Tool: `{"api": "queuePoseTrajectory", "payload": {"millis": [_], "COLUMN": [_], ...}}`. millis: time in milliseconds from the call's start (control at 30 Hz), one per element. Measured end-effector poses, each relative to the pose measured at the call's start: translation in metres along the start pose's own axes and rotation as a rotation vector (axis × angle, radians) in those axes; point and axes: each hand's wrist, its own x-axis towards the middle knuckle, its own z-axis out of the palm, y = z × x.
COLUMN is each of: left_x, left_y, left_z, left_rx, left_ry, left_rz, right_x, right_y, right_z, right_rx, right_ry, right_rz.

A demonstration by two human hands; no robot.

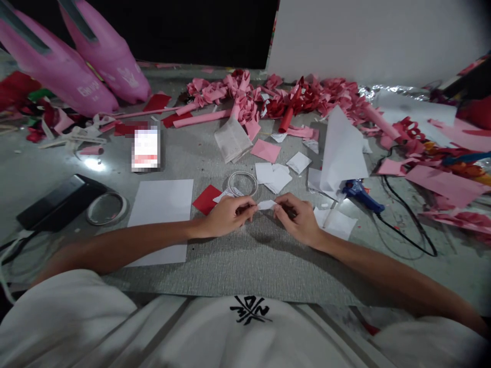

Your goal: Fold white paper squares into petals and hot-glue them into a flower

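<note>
A small piece of white paper (266, 205) is stretched between my two hands above the table's front half. My left hand (230, 215) pinches its left end, and my right hand (296, 219) pinches the right end. Just beyond my left hand lie a thin white ring (243, 183), a red paper square (207, 200) and a scrap of printed paper. Several small white paper squares (276, 177) lie beyond the held piece. Close to my right hand are a white sheet (341, 225) and a blue glue gun (362, 196) with a black cord.
Pink and red paper curls (245, 97) line the back. Two pink bottles (111, 61) stand at back left, near a lit phone (146, 148). At left are a black box (61, 202), a tape roll (106, 208) and a white sheet (161, 204). Folded white paper (341, 153) rises at right.
</note>
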Motion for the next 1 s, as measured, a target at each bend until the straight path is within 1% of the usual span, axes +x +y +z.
{"api": "queuePoseTrajectory", "payload": {"millis": [133, 233, 267, 333, 433, 467, 533, 633, 733, 833, 933, 1000], "left_x": [0.0, 0.001, 0.001, 0.002, 0.002, 0.002, 0.001, 0.0, 0.001, 0.001, 0.002, 0.002], "left_y": [0.001, 0.0, 0.0, -0.002, -0.004, -0.004, -0.004, -0.004, -0.004, -0.005, -0.006, -0.008], "left_z": [-0.001, -0.001, 0.0, 0.001, 0.002, 0.002, 0.001, 0.001, 0.001, 0.002, 0.004, 0.004], "left_rx": [-0.022, -0.013, -0.021, -0.048, -0.074, -0.073, -0.063, -0.061, -0.086, -0.115, -0.177, -0.216], "left_ry": [0.009, 0.026, 0.045, 0.074, 0.073, 0.063, 0.031, 0.0, 0.012, 0.018, 0.023, 0.018], "left_rz": [0.011, 0.03, 0.031, 0.023, 0.011, 0.006, -0.004, -0.025, -0.034, -0.035, -0.052, -0.056], "right_x": [0.0, 0.007, 0.012, 0.027, 0.062, 0.075, 0.1, 0.132, 0.149, 0.149, 0.13, 0.109], "right_y": [-0.002, -0.01, -0.013, -0.016, -0.01, -0.004, 0.01, 0.032, 0.046, 0.048, 0.035, 0.019], "right_z": [0.004, -0.004, -0.011, -0.031, -0.068, -0.079, -0.096, -0.107, -0.107, -0.102, -0.091, -0.078], "right_rx": [0.004, -0.134, -0.2, -0.347, -0.648, -0.757, -0.959, -1.138, -1.162, -1.144, -1.057, -0.789], "right_ry": [-0.064, -0.1, -0.081, 0.0, 0.049, 0.075, 0.061, 0.009, 0.005, 0.011, 0.028, 0.04], "right_rz": [-0.035, -0.085, -0.093, -0.086, -0.08, -0.056, 0.014, 0.223, 0.302, 0.277, 0.134, -0.136]}}
